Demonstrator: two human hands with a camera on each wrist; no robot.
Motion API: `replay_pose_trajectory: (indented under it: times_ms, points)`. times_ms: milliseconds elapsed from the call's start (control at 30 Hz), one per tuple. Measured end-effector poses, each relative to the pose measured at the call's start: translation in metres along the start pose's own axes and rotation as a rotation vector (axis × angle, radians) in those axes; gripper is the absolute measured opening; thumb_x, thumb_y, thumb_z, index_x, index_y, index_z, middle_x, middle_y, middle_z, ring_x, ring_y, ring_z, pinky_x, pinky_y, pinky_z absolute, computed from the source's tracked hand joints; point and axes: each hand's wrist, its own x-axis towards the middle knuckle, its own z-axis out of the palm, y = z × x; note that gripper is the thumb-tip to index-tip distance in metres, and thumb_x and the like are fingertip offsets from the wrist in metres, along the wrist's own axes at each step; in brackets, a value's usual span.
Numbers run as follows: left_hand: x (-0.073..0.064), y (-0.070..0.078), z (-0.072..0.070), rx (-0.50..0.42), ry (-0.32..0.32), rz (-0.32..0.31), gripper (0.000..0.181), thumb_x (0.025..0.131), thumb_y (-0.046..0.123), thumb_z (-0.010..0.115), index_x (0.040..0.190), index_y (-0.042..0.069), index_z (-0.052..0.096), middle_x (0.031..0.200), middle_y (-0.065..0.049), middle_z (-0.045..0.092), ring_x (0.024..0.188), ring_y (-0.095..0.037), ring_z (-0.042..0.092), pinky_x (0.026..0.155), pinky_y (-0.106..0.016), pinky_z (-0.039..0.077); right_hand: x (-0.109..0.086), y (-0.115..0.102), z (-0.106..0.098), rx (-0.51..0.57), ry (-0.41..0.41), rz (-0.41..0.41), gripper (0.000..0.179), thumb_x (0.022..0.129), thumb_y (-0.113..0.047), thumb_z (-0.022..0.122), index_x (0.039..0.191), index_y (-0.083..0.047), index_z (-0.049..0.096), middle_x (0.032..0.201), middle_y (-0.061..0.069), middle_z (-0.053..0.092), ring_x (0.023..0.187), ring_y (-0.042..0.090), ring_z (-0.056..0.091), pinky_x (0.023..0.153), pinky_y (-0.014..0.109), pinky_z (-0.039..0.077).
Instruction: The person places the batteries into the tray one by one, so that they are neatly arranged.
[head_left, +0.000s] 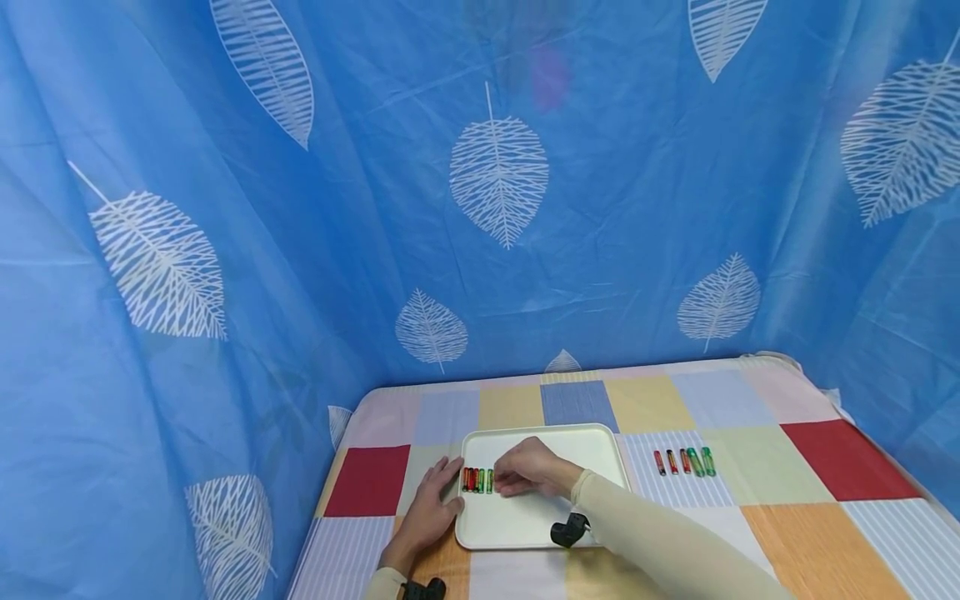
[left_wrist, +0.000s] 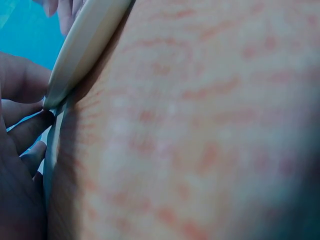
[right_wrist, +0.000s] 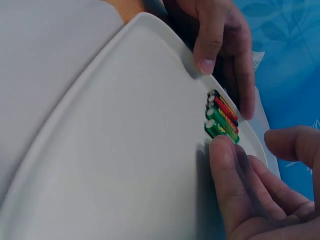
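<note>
My left hand (head_left: 429,514) holds the left edge of a white tray (head_left: 517,533), its thumb over the rim and its fingers along the outer side. Inside that edge stands a row of small batteries, red-and-black batteries (head_left: 471,479) to the left and green batteries (right_wrist: 215,128) to the right. My right hand (head_left: 531,468) reaches over the tray beside the row's right end. In the right wrist view, one fingertip (right_wrist: 222,145) touches or nearly touches the end green battery, while another finger stands apart. The left wrist view shows mostly blurred cloth and the tray's rim (left_wrist: 82,55).
Right of the tray, a second row of red batteries (head_left: 672,461) and green batteries (head_left: 701,462) lies on the patchwork tablecloth (head_left: 802,542). A blue curtain (head_left: 600,208) with white leaf prints hangs behind and at both sides of the table.
</note>
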Motion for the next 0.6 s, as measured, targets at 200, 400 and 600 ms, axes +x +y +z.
replay_pose_trajectory:
  times_ms: [200,400,600]
  points:
    - [0.0,-0.001,0.0,-0.006,0.004,0.006,0.068,0.094,0.005,0.069,0.161,0.008,0.055,0.172,-0.032,0.036,0.159,-0.068,0.019,0.124,-0.085,0.018,-0.01,-0.004,-0.021,-0.001,-0.059,-0.004,0.028,0.096,-0.005,0.072,0.114,0.017,0.073,0.091,0.017,0.081,0.076,0.016,0.079,0.076,0.032,0.069]
    - [0.0,-0.001,0.0,-0.023,0.011,0.006,0.069,0.092,0.003,0.069,0.16,0.007,0.056,0.172,-0.033,0.037,0.161,-0.065,0.018,0.126,-0.084,0.015,-0.024,-0.007,-0.044,-0.003,-0.095,-0.006,0.032,0.099,-0.007,0.072,0.118,0.018,0.07,0.097,0.019,0.081,0.081,0.016,0.08,0.079,0.031,0.069]
    - [0.0,-0.002,0.002,-0.027,0.011,0.007,0.07,0.092,0.003,0.069,0.16,0.006,0.056,0.171,-0.032,0.037,0.16,-0.066,0.019,0.126,-0.084,0.015,-0.04,-0.012,-0.071,0.021,-0.1,-0.008,0.037,0.099,-0.008,0.073,0.124,0.019,0.067,0.101,0.018,0.081,0.085,0.017,0.081,0.081,0.031,0.069]
